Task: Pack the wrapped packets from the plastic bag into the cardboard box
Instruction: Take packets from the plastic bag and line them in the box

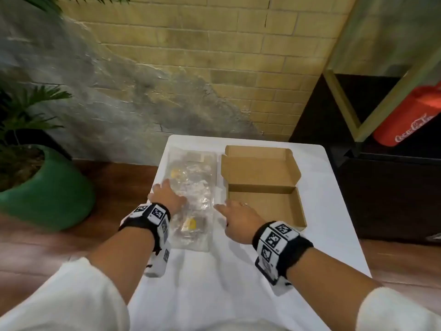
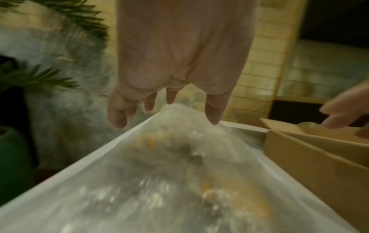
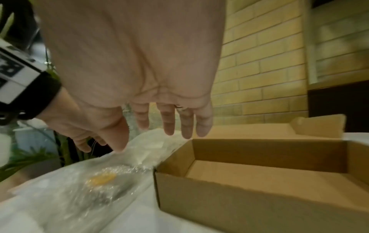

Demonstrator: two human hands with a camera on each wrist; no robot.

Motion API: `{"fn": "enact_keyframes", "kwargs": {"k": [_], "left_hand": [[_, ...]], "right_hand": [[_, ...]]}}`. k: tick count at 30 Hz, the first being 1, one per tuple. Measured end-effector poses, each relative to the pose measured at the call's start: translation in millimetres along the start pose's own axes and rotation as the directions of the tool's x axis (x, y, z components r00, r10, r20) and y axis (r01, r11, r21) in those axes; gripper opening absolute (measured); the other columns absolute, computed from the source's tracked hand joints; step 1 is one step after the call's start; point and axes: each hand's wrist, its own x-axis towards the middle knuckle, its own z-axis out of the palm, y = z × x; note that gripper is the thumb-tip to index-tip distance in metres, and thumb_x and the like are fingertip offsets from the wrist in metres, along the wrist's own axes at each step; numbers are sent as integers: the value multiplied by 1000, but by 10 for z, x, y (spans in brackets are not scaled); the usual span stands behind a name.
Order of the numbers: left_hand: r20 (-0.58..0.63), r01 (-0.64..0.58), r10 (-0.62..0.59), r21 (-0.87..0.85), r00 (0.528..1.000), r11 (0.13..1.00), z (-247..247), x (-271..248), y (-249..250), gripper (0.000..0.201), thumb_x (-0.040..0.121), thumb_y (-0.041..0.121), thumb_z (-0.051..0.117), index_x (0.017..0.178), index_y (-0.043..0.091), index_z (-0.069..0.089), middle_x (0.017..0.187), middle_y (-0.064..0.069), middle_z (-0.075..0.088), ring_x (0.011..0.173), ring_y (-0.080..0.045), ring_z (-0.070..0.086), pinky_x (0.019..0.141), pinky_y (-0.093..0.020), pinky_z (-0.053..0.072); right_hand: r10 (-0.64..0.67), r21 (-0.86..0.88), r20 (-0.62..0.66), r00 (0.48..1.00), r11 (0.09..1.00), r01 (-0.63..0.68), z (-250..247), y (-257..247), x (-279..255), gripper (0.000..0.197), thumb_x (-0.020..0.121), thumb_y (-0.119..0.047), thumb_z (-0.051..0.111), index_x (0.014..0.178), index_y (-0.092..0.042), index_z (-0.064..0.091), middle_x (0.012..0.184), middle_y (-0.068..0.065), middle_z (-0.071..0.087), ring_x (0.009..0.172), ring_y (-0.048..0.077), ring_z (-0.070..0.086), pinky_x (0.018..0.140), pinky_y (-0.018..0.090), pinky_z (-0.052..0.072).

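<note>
Plastic bag (image 1: 191, 199) of wrapped packets (image 1: 189, 223) lies flat on white table (image 1: 334, 211), just left of open cardboard box (image 1: 262, 206). Left hand (image 1: 164, 195) over the bag, fingers spread; contact unclear through blur. Right hand (image 1: 238, 220) spread, holding nothing, at the box's near-left corner.

White sleeves (image 1: 71, 295); black wristbands (image 1: 284, 249) with checkered marker tiles; ring (image 1: 244, 204).
</note>
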Motion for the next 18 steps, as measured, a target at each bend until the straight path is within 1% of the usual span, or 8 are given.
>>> {"fn": "enact_keyframes", "kwargs": {"k": [3, 5, 8, 10, 12, 14, 16, 18], "left_hand": [[93, 169, -161, -76, 982, 983, 73, 87, -149, 108, 70, 51, 72, 149, 22, 6, 149, -15, 24, 134, -40, 31, 108, -50, 33], [100, 167, -163, -36, 982, 985, 140, 124, -201, 118, 66, 57, 74, 150, 23, -2, 150, -16, 26, 135, -39, 31, 108, -49, 33], [20, 157, -156, -120, 988, 980, 166, 186, -213, 122, 62, 45, 83, 149, 22, 1, 146, -17, 33, 129, -39, 40, 102, -47, 41], [26, 183, -183, -275, 983, 944, 142, 212, -212, 116, 60, 31, 87, 146, 16, 12, 139, -18, 42, 122, -36, 48, 97, -44, 46], [78, 212, -198, -341, 977, 916, 123, 261, -219, 97, 61, 24, 87, 137, 6, 29, 128, -16, 53, 114, -34, 54, 91, -39, 48], [156, 216, -171, -346, 973, 913, 106, 289, -237, 74, 62, 24, 87, 120, 0, 49, 116, -14, 61, 105, -31, 59, 86, -36, 50], [216, 194, -110, -418, 970, 887, 101, 293, -264, 61, 61, 26, 87, 106, -3, 57, 106, -14, 65, 96, -30, 61, 83, -35, 51], [258, 186, -42, -565, 965, 804, 75, 285, -283, 61, 60, 24, 87, 109, -1, 60, 105, -15, 67, 94, -30, 64, 83, -36, 52]], "right_hand": [[66, -128, 91, 994, 990, -54, 93, -7, 149, 72, 85, -10, 45, 147, -27, 13, 154, 13, 8, 139, 37, 19, 111, 47, 27], [86, -162, 88, 992, 984, -71, 146, 8, 219, 74, 84, -4, 44, 148, -25, 13, 154, 15, 3, 136, 37, 25, 107, 45, 34], [73, -122, 54, 996, 990, -66, 168, 4, 285, 70, 84, 4, 42, 146, -21, 20, 155, 15, -16, 123, 36, 43, 100, 40, 43], [74, -76, 48, 996, 995, -70, 177, 13, 300, 67, 85, 6, 41, 145, -19, 25, 154, 12, -21, 119, 37, 47, 97, 39, 45], [63, -67, 33, 997, 996, -61, 165, 8, 294, 59, 86, 5, 42, 140, -16, 32, 155, 12, -21, 115, 36, 50, 92, 38, 48], [54, -82, 35, 998, 995, -51, 150, 4, 283, 52, 87, 6, 41, 136, -12, 37, 154, 15, -22, 111, 33, 55, 86, 34, 49], [44, -79, 52, 998, 996, -39, 128, 6, 255, 50, 87, 7, 40, 134, -9, 38, 154, 16, -23, 112, 32, 54, 86, 34, 49], [31, -71, 53, 998, 997, -27, 119, 26, 230, 50, 86, 8, 40, 134, -8, 39, 154, 13, -23, 115, 33, 52, 88, 36, 49]]}}
